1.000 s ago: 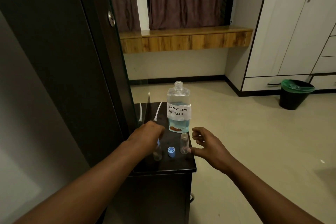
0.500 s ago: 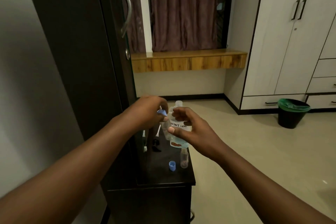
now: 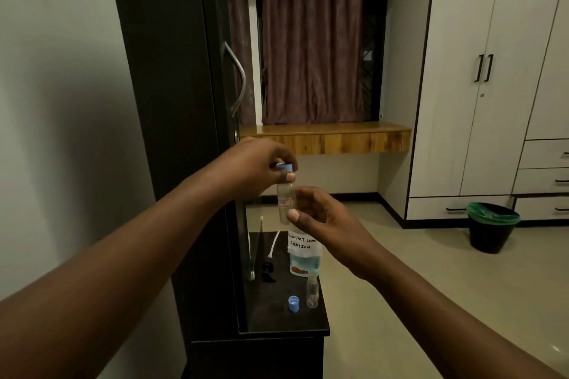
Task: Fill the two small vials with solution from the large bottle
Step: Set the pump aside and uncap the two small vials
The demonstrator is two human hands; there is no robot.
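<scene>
A small clear vial [image 3: 284, 201] is held up in the air in front of me. My left hand [image 3: 255, 169] pinches its blue cap [image 3: 284, 167] at the top. Around the vial's lower body are the thumb and fingers of my right hand [image 3: 320, 218]. Below, on the dark cabinet top [image 3: 277, 317], stands the large bottle [image 3: 304, 255] labelled "contact lens solution", partly hidden by my right hand. A second small vial [image 3: 312, 291] stands open in front of it, with a loose blue cap [image 3: 294, 304] beside it on the left.
A black object [image 3: 267, 272] and a white cable [image 3: 274, 244] lie at the back of the cabinet top. A tall dark wardrobe door [image 3: 172, 86] with a metal handle rises on the left. A black bin [image 3: 492, 226] stands on the floor at right.
My left hand lifted a capped vial off the cabinet top and raised it. My right hand came up and took hold of the vial's body.
</scene>
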